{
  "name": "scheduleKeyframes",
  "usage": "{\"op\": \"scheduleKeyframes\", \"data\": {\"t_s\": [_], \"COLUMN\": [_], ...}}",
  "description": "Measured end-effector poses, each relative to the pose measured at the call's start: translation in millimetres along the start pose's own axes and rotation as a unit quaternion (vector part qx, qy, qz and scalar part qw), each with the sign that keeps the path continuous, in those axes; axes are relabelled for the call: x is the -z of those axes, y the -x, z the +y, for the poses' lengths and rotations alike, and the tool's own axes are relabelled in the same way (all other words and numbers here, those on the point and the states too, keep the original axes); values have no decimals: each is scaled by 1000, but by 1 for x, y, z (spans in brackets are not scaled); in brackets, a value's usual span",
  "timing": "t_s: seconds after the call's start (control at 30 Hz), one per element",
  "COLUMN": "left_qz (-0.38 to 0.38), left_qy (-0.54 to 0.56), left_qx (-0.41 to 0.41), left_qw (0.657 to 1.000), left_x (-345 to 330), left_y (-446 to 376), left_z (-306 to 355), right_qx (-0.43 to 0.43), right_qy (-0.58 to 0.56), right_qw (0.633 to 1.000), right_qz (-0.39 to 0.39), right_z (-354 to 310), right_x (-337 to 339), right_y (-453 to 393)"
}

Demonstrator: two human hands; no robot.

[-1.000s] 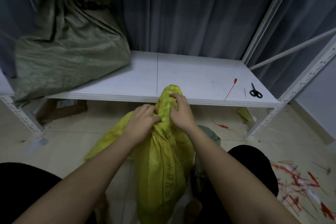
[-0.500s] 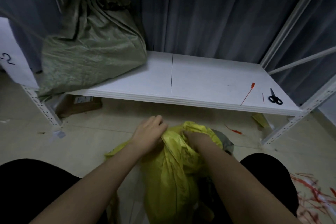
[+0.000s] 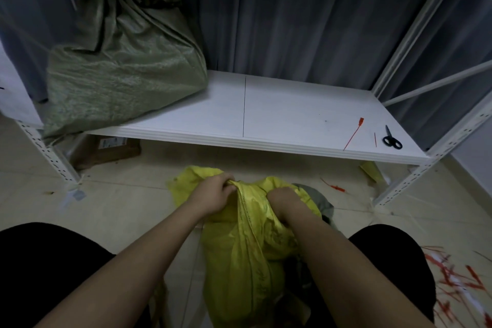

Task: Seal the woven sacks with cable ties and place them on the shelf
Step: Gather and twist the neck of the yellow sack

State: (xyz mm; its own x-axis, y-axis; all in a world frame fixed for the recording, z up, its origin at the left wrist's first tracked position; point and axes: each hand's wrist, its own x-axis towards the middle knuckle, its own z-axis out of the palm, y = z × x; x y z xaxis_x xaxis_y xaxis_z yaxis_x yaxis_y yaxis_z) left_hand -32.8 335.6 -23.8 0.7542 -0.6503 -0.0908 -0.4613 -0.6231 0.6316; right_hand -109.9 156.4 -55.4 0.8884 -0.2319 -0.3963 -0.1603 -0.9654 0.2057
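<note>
A yellow woven sack [image 3: 247, 255] stands on the floor between my knees, its mouth bunched together. My left hand [image 3: 213, 194] grips the gathered top from the left, and my right hand [image 3: 283, 201] clutches it from the right, fingers buried in the fabric. A green woven sack [image 3: 119, 72] lies on the left end of the white shelf [image 3: 292, 114]. One red cable tie [image 3: 353, 133] rests on the shelf's right part, beside black scissors [image 3: 392, 138].
Several red cable ties [image 3: 458, 279] are scattered on the floor at the right. A lone red tie [image 3: 334, 186] lies under the shelf edge. A cardboard box [image 3: 106, 149] sits beneath the shelf at left. White shelf posts [image 3: 426, 168] stand at both corners. Grey fabric [image 3: 319, 200] peeks behind the yellow sack.
The yellow sack's top has dropped from shelf height to below the shelf edge. Both hands went down with it and still hold the bunched mouth. The view has shifted slightly.
</note>
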Motion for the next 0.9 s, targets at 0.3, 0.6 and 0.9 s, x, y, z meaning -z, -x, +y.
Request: {"op": "scheduleKeyframes", "data": {"t_s": [0.3, 0.6, 0.9], "left_qz": [-1, 133, 176], "left_qy": [390, 513, 489], "left_qx": [149, 159, 30], "left_qw": [909, 833, 854], "left_x": [15, 58, 152], "left_y": [-4, -22, -23], "left_z": [33, 79, 135], "right_qx": [-144, -142, -59], "right_qy": [-498, -854, -847], "right_qw": [855, 486, 437], "right_qz": [-17, 122, 297], "right_z": [12, 44, 64], "right_x": [22, 103, 197], "right_y": [2, 11, 67]}}
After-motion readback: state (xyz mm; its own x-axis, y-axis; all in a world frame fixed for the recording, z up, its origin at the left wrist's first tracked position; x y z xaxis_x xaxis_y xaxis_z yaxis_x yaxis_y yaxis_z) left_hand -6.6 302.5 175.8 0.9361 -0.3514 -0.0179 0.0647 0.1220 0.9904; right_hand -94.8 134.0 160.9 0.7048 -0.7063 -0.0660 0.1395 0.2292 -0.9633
